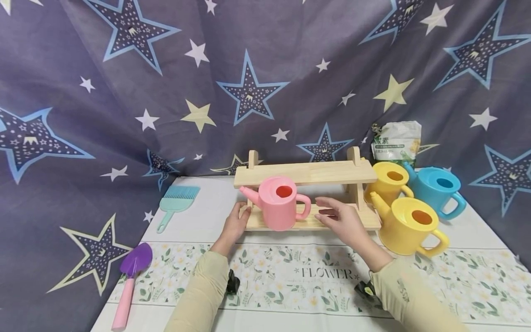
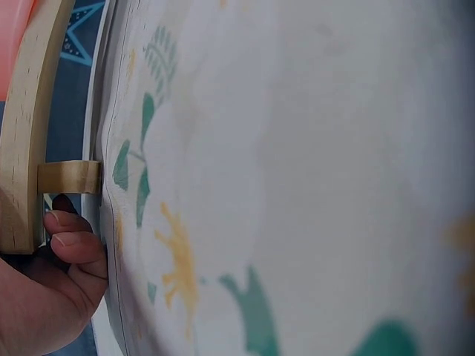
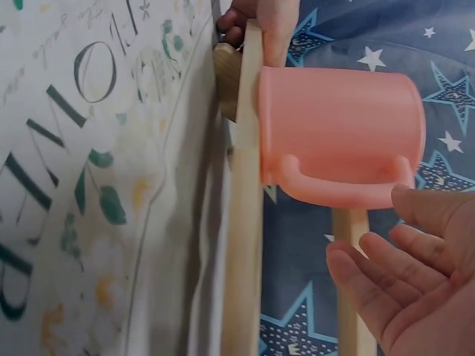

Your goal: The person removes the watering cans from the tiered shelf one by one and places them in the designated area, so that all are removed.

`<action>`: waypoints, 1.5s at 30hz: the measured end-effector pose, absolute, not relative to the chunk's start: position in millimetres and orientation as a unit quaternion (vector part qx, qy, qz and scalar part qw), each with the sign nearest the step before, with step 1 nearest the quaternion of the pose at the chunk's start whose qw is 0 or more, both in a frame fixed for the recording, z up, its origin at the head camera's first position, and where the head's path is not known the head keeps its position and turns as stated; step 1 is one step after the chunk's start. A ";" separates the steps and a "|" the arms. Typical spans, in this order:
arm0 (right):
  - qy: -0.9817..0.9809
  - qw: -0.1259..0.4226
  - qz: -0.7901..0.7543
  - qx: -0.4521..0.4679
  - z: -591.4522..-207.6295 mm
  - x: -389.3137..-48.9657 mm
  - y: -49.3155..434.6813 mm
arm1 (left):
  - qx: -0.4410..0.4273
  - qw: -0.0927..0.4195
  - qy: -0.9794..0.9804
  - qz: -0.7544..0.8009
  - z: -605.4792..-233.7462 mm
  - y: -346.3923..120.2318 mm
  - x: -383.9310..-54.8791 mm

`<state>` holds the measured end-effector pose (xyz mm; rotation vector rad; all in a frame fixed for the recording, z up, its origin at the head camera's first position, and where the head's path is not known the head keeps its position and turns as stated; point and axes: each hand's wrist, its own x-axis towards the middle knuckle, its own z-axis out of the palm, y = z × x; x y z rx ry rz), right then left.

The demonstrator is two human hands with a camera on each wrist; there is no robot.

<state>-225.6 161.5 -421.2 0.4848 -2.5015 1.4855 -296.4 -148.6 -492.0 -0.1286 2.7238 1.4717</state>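
Observation:
A pink watering can (image 1: pixel 277 210) stands on the lower board of a two-tier wooden rack (image 1: pixel 307 173), spout to the left and handle to the right. My left hand (image 1: pixel 235 225) grips the left end of the lower board (image 2: pixel 26 148); the left wrist view shows its fingers (image 2: pixel 78 248) curled under that end, beside a short wooden foot. To the right of the can, my right hand (image 1: pixel 341 219) is held with loosely extended fingers and nothing in it. In the right wrist view its thumb is close to the can's handle (image 3: pixel 338 193); whether they touch I cannot tell.
Two yellow watering cans (image 1: pixel 408 230) and a blue one (image 1: pixel 437 186) crowd the rack's right side, before a white bag (image 1: pixel 396 140). At left lie a mint brush (image 1: pixel 178 198) and a purple trowel (image 1: pixel 137 260) with a pink handle. A starry curtain (image 1: pixel 286 41) hangs behind.

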 end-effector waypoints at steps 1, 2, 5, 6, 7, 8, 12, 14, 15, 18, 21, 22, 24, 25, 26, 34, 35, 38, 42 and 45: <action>-0.844 0.097 0.501 0.165 -423.1 -227.4 159.6 | -0.042 0.022 0.879 0.475 -492.3 -148.4 -296.4; -0.844 0.100 0.501 0.167 -424.4 -228.8 157.7 | -0.041 0.021 0.879 0.474 -492.7 -148.3 -296.4; -0.842 0.105 0.499 0.177 -427.2 -232.1 151.7 | -0.039 0.020 0.879 0.475 -493.2 -147.9 -296.1; -0.842 0.106 0.498 0.178 -427.6 -233.0 149.5 | -0.040 0.021 0.878 0.476 -493.3 -147.8 -295.9; -0.844 0.107 0.495 0.178 -427.9 -233.6 147.5 | -0.040 0.022 0.878 0.477 -493.3 -147.8 -295.7; -0.845 0.108 0.493 0.178 -428.2 -234.1 145.8 | -0.039 0.021 0.878 0.476 -493.6 -147.9 -295.8; -0.849 0.112 0.489 0.167 -428.5 -234.9 140.2 | -0.037 0.024 0.877 0.478 -493.7 -147.5 -294.4; -0.850 0.117 0.487 0.164 -428.6 -234.9 138.4 | -0.037 0.025 0.877 0.478 -493.8 -147.4 -293.9; -0.851 0.120 0.485 0.164 -428.6 -234.9 137.7 | -0.037 0.025 0.877 0.479 -493.6 -147.2 -293.3; -0.853 0.126 0.479 0.165 -429.1 -234.7 136.0 | -0.035 0.022 0.876 0.480 -493.8 -147.2 -292.6; -0.855 0.129 0.474 0.165 -429.4 -233.6 134.7 | -0.033 0.019 0.876 0.481 -494.2 -147.3 -292.1; -0.856 0.131 0.472 0.166 -429.8 -233.2 134.5 | -0.033 0.018 0.876 0.481 -494.3 -147.3 -292.0; -0.857 0.135 0.467 0.170 -430.4 -231.9 134.4 | -0.033 0.018 0.876 0.482 -494.9 -147.4 -292.0; -0.858 0.139 0.462 0.174 -431.1 -231.3 134.7 | -0.034 0.019 0.875 0.482 -495.1 -147.4 -292.1; -0.859 0.141 0.459 0.176 -431.5 -230.5 135.1 | -0.035 0.019 0.875 0.483 -495.4 -147.4 -292.2; -0.865 0.150 0.449 0.167 -429.0 -218.4 142.0 | -0.044 0.022 0.874 0.484 -496.4 -147.4 -294.3; -0.864 0.152 0.450 0.167 -428.5 -216.6 143.8 | -0.046 0.024 0.874 0.483 -496.1 -147.5 -294.4; -0.863 0.156 0.450 0.166 -426.6 -211.4 150.5 | -0.050 0.029 0.873 0.485 -494.5 -147.8 -295.1; -0.863 0.162 0.449 0.165 -422.1 -204.1 161.6 | -0.049 0.031 0.871 0.487 -492.0 -148.6 -295.1; -0.861 0.170 0.448 0.169 -419.0 -198.5 171.4 | -0.049 0.035 0.871 0.487 -491.1 -149.0 -295.4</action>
